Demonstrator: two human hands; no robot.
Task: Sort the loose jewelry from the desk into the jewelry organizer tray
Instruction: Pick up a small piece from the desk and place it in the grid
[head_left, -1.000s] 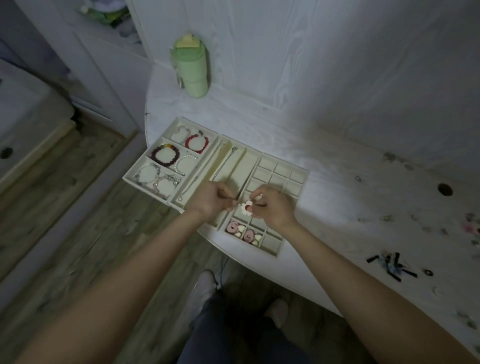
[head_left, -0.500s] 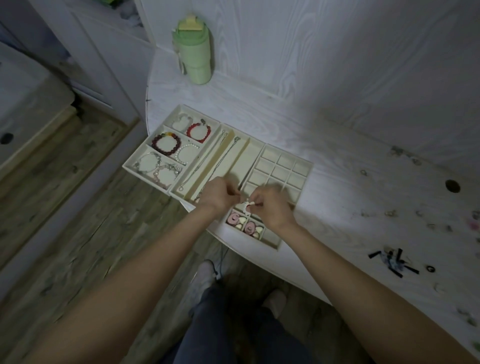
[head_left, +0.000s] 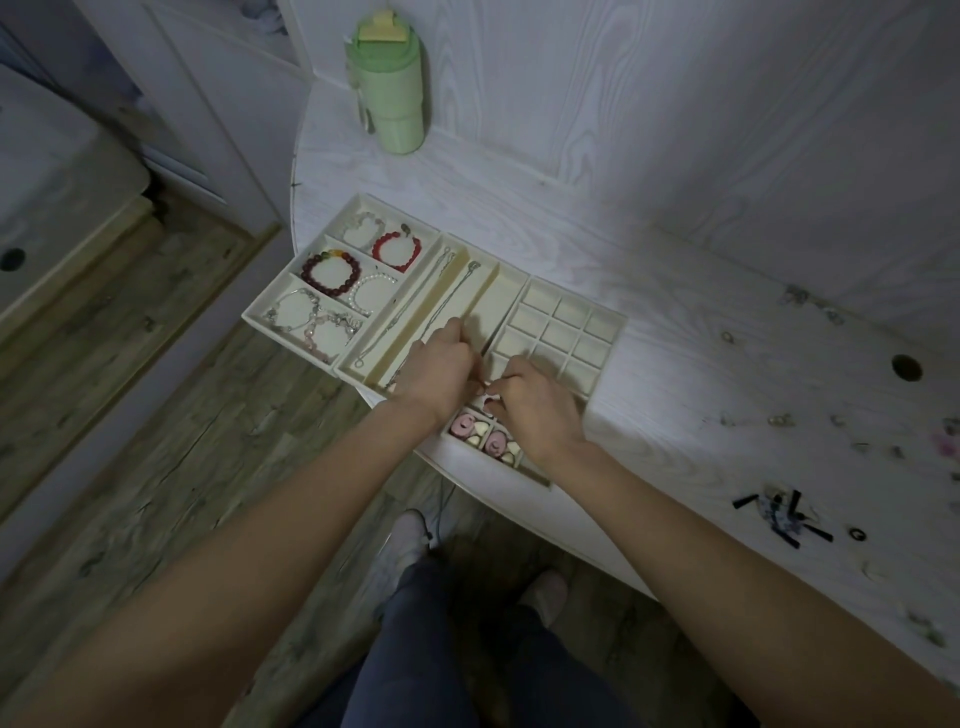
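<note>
The cream jewelry organizer tray (head_left: 607, 358) lies at the desk's left front. Its left sections hold several bracelets, among them a dark red beaded bracelet (head_left: 311, 270), and its long middle slots hold thin chains (head_left: 447, 296). My left hand (head_left: 434, 371) and my right hand (head_left: 535, 405) meet over the small grid compartments near the front edge. Between their fingertips they pinch a small white and red flower-shaped piece (head_left: 488, 399), mostly hidden. Just below, two compartments hold pink earrings (head_left: 461, 425) with pale bits.
A green bottle (head_left: 392, 85) stands at the back by the wall. Loose small jewelry (head_left: 779, 420) and black hair clips (head_left: 782, 512) are scattered over the desk's right side. A round hole (head_left: 906, 368) is in the desktop. Wooden floor lies left of the desk.
Both hands have sunk closer to the grid compartments with the flower piece, which is now more hidden between the fingers. The camera view shifted slightly.
</note>
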